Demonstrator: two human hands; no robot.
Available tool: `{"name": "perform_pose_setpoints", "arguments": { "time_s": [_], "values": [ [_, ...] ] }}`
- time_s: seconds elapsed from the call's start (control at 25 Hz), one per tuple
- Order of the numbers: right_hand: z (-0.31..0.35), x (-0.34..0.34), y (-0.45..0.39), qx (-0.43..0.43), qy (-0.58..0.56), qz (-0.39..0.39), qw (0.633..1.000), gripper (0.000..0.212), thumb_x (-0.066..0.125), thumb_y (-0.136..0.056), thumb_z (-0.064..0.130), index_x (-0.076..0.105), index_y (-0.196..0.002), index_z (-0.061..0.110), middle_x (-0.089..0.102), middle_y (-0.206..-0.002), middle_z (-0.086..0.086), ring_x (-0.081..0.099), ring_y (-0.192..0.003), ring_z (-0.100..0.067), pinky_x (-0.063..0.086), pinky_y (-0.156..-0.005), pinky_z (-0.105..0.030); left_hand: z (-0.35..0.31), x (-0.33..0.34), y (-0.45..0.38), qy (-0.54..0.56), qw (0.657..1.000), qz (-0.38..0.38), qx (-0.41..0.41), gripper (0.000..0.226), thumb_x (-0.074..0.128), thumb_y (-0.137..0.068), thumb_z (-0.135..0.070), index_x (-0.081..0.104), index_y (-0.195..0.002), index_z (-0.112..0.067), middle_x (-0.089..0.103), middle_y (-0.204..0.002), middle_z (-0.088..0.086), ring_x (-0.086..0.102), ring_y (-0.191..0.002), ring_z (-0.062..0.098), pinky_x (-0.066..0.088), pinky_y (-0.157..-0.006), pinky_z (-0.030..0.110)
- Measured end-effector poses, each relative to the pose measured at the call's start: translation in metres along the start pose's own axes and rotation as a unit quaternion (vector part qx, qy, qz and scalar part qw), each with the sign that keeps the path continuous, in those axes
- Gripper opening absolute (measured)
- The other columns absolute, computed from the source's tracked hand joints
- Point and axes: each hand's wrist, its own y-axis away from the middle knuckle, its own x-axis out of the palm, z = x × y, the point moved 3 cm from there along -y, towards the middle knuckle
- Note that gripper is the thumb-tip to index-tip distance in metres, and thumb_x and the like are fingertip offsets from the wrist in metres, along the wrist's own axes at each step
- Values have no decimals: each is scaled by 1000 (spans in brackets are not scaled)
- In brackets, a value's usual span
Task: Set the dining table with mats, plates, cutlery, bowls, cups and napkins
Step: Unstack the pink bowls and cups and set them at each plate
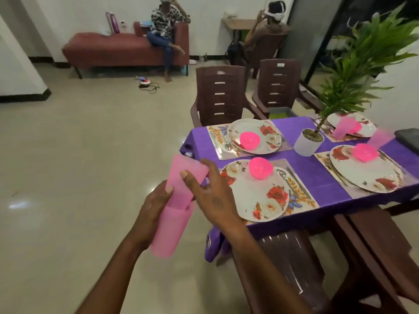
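Left hand (pixel 156 207) holds lower pink cup (pixel 169 232); right hand (pixel 210 193) grips upper pink cup (pixel 183 177) nested in it, beside the bench (pixel 301 168) near-left corner.

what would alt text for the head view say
Two hands pull nested pink cups apart: the left hand holds the lower cup, the right hand grips the upper cup. Beside them, a purple table holds floral plates and pink bowls.

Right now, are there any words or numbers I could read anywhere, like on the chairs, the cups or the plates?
None can be read.
White label on the far chair back: too small and blurred to read.
Floral plates: only flower pictures, no words.
Pink cups in the hands: plain, no print.
White plant pot: plain.
Purple upright item by the far wall: too blurred to tell.
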Motion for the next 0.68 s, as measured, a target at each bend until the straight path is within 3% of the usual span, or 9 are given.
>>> {"name": "perform_pose_setpoints", "arguments": {
  "time_s": [0.16, 0.28, 0.4, 0.48, 0.68],
  "values": [
    [-8, -10, -61, 43, -31, -88, 995, 70, 62, -85, 69, 42, -144, 37, 59, -125, 22, 62, -113, -6, 53, -76, -13, 9, -5, -93, 13, 997, 72, 1, 57, 51, -95, -56, 61, -130, -12, 70, -121, 15, 67, -104, 40, 57, -83, 49],
    [-19, -18, -108, 58, -106, -200, 972, 58, 64, -87, 65, 52, -135, 35, 65, -125, 12, 68, -108, -19, 60, -69, -30, 5, -13, -167, -12, 992, 121, 18, 63, 54, -87, -66, 64, -123, -15, 70, -114, 10, 68, -92, 24, 55, -72, 39],
    [-27, -30, -136, 104, -189, -303, 928, 47, 66, -92, 55, 57, -131, 32, 71, -117, 1, 74, -92, -27, 56, -66, -37, 1, -20, -219, -8, 986, 163, 6, 63, 52, -84, -67, 63, -125, -21, 72, -109, 4, 70, -85, 19, 55, -67, 40],
    [-31, -43, -152, 117, -216, -379, 892, 46, 68, -91, 50, 55, -130, 30, 71, -116, -1, 75, -89, -28, 56, -70, -38, -9, -24, -258, -30, 983, 178, 25, 67, 52, -77, -72, 60, -125, -26, 72, -104, -10, 70, -86, 14, 55, -66, 35],
    [-76, -87, -182, 152, -175, -544, 806, 61, 78, -86, 41, 42, -135, 30, 63, -123, -6, 74, -91, -30, 61, -68, -40, -20, -10, -333, -51, 972, 228, 30, 81, 59, -66, -81, 51, -125, -25, 73, -99, -18, 71, -87, 8, 57, -65, 28]
  ]
}}
